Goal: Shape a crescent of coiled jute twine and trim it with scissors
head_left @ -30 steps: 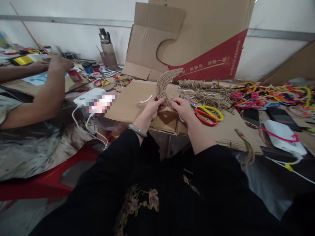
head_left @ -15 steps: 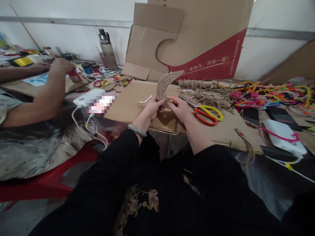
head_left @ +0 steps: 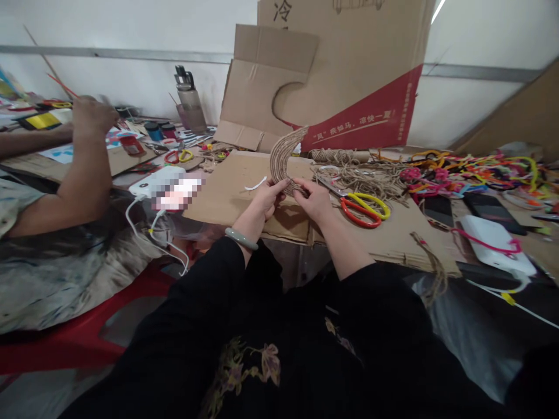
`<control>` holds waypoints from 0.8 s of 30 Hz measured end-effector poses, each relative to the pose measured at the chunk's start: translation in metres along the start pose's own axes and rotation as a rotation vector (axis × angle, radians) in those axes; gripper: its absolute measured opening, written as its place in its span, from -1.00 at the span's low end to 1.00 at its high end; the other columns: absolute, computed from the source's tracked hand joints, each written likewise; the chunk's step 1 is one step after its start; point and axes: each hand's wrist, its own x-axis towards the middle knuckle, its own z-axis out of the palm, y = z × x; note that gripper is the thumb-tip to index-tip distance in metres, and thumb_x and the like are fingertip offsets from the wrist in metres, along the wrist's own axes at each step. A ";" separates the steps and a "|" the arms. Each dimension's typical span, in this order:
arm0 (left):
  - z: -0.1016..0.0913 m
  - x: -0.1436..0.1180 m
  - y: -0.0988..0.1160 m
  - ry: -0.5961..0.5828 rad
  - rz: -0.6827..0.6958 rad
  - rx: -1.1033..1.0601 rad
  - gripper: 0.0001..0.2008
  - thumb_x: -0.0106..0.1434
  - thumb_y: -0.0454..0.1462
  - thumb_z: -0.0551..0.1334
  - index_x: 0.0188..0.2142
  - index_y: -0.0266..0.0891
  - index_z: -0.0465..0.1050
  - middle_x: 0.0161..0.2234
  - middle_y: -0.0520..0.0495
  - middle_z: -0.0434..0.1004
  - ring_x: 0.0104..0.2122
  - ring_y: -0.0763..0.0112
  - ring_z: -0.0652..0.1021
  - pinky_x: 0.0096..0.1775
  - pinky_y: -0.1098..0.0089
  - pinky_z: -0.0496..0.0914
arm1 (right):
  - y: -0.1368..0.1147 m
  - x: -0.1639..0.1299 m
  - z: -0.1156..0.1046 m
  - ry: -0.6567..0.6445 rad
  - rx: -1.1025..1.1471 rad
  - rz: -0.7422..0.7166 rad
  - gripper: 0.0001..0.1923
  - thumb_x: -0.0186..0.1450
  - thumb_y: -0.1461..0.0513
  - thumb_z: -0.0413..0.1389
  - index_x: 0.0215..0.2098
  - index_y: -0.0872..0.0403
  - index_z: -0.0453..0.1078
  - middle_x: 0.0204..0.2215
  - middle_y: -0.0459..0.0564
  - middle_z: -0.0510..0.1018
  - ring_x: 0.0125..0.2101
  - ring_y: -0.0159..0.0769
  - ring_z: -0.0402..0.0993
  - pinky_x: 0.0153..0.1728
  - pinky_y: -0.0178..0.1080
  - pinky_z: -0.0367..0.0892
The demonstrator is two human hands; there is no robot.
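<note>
Both grips closed on the brown twine-wrapped crescent-shaped cardboard piece [head_left: 283, 158]: left hand [head_left: 265, 199] and right hand [head_left: 313, 199] pinch its lower end, crescent upright above the flat cardboard sheet [head_left: 227, 189] on the bench. Red-and-yellow-handled scissors [head_left: 364, 208] lie at 3 o'clock, just beside the right hand.

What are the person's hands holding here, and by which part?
Both hands, left hand and right hand, hold the twine-wrapped crescent by its lower tip, pinched between the fingers; the rest curves upward, free.

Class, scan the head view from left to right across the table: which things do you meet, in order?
Co-worker's raised hand → water bottle → twine-wrapped crescent held in both hands → scissors → pile of pipe cleaners.
</note>
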 end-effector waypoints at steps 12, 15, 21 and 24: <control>-0.005 0.004 -0.001 -0.008 -0.046 -0.031 -0.91 0.06 -0.43 0.33 -0.44 -0.32 0.44 -0.49 0.02 0.51 -0.55 0.63 0.47 -0.53 0.59 0.32 | -0.004 -0.001 -0.001 0.010 0.049 0.074 -0.59 0.20 0.14 0.02 -0.06 0.15 0.45 -0.32 0.05 0.61 -0.34 -0.22 0.50 -0.21 -0.13 0.39; -0.006 0.004 -0.001 -0.034 -0.045 -0.022 -0.94 0.08 -0.44 0.30 -0.43 -0.32 0.45 -0.49 0.02 0.52 -0.56 0.64 0.46 -0.53 0.58 0.32 | -0.005 -0.001 -0.002 0.010 0.081 0.038 -0.66 0.21 0.14 0.00 -0.16 0.12 0.47 -0.28 0.05 0.61 -0.29 -0.21 0.49 -0.18 -0.14 0.37; -0.005 0.003 -0.001 -0.019 -0.036 -0.030 -0.94 0.10 -0.43 0.29 -0.43 -0.32 0.43 -0.50 0.04 0.49 -0.58 0.64 0.44 -0.58 0.59 0.26 | -0.006 -0.001 -0.002 0.013 0.090 0.027 -0.70 0.19 0.16 0.01 -0.20 0.10 0.47 -0.25 0.06 0.61 -0.25 -0.19 0.49 -0.13 -0.12 0.35; -0.004 0.003 -0.001 0.002 -0.015 -0.025 -0.91 0.10 -0.43 0.30 -0.44 -0.30 0.40 -0.51 0.06 0.48 -0.60 0.65 0.42 -0.60 0.59 0.25 | -0.007 -0.001 -0.003 0.001 0.095 0.065 -0.68 0.19 0.16 0.01 -0.16 0.11 0.46 -0.26 0.05 0.60 -0.28 -0.19 0.49 -0.17 -0.12 0.36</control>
